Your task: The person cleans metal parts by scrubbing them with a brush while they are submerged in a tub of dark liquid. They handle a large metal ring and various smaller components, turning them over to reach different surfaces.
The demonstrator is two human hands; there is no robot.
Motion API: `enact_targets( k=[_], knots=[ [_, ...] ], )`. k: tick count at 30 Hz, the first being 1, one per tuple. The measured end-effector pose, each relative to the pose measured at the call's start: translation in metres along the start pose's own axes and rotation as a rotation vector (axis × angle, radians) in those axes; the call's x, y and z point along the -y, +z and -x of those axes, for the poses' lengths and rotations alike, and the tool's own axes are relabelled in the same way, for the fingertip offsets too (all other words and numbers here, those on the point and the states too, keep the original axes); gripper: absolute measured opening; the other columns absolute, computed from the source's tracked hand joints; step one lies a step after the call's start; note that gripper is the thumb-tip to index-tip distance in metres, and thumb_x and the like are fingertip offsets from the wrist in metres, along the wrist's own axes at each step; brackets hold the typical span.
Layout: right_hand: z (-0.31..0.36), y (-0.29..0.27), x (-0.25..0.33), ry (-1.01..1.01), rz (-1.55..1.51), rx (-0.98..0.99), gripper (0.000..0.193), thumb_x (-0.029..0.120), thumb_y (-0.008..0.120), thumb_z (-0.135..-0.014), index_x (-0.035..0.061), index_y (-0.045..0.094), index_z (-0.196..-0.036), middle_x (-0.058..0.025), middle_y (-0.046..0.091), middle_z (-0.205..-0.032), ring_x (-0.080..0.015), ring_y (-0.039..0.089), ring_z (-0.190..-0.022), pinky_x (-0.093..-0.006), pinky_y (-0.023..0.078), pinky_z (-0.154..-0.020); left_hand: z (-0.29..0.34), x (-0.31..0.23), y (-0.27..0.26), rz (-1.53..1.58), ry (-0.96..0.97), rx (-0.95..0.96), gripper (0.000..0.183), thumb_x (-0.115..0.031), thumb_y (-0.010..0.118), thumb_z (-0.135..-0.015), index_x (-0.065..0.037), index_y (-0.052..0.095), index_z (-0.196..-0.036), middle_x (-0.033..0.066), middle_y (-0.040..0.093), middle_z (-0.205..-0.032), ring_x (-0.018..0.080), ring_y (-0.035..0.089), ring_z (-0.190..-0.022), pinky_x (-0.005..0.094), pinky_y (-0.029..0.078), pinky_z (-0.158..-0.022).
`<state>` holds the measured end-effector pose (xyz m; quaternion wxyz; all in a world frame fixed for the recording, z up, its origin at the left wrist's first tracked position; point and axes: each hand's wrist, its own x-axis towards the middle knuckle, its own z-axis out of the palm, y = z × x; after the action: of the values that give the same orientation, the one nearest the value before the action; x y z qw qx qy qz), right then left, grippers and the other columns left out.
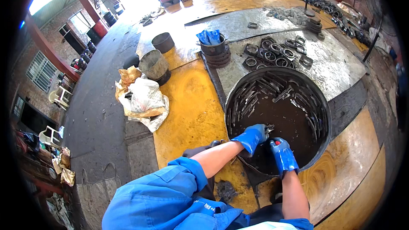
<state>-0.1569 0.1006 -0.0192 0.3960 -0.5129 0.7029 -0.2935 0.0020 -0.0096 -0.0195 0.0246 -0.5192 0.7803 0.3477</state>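
In front of me stands a wide round metal tub (329,121) with dark brown liquid or sludge in its bottom. Long thin dark metal pieces (314,102) lean in rows around its inner wall. My left hand (254,137), in a blue rubber glove, is closed around a small dark, shiny metal piece (269,129) over the near part of the tub. Close beside it, my right hand (282,153), gloved the same way, is closed on a thing with a red end (277,143). The rest of that red-ended thing is hidden by the fingers.
Beyond the tub lie several square metal parts with round holes (282,61). A bucket (214,50) with blue plastic in it stands on stacked rings. Two metal drums (154,64) and white bags (147,96) are to the left. Metal sheets cover the floor. A thin post (375,38) rises at right.
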Motion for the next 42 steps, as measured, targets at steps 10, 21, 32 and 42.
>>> enact_targets(
  k=[10,21,32,42],
  knots=[
    [-0.008,0.024,-0.029,-0.053,0.307,-0.075,0.032,0.029,0.069,-0.092,0.0142,0.072,-0.119,-0.0189,0.074,-0.111,-0.0373,0.07,-0.104,-0.0459,0.055,-0.093,-0.008,0.021,0.038,0.173,0.012,-0.008,0.035,-0.037,0.061,-0.095,-0.018,0.071,-0.122,0.0184,0.071,-0.119,0.0427,0.067,-0.108,0.0495,0.054,-0.093],
    [0.013,0.012,0.003,-0.388,0.958,-0.108,0.027,0.015,0.061,-0.089,0.018,0.067,-0.115,-0.0103,0.07,-0.107,-0.0302,0.071,-0.095,-0.0506,0.052,-0.078,0.028,0.017,-0.018,0.471,0.13,0.027,0.044,-0.041,0.057,-0.104,0.001,0.068,-0.114,0.022,0.072,-0.102,0.0312,0.063,-0.095,0.0414,0.05,-0.091],
    [0.008,0.014,0.018,-0.008,0.494,-0.061,0.029,0.029,0.064,-0.092,0.0222,0.071,-0.119,-0.0147,0.075,-0.105,-0.0342,0.072,-0.097,-0.046,0.057,-0.086,0.009,0.046,-0.007,0.478,-0.106,0.137,0.046,-0.04,0.059,-0.103,-0.003,0.065,-0.129,0.0137,0.073,-0.106,0.0233,0.063,-0.092,0.0413,0.05,-0.089],
    [-0.01,-0.03,0.015,0.146,-0.147,0.019,0.025,0.025,0.068,-0.094,0.0094,0.076,-0.111,-0.008,0.077,-0.097,-0.0185,0.071,-0.088,-0.0349,0.056,-0.084,0.037,0.017,-0.037,0.622,-0.128,0.137,0.048,-0.041,0.05,-0.108,0.0,0.064,-0.128,0.0054,0.068,-0.107,0.016,0.055,-0.094,0.0337,0.047,-0.092]
  ],
)
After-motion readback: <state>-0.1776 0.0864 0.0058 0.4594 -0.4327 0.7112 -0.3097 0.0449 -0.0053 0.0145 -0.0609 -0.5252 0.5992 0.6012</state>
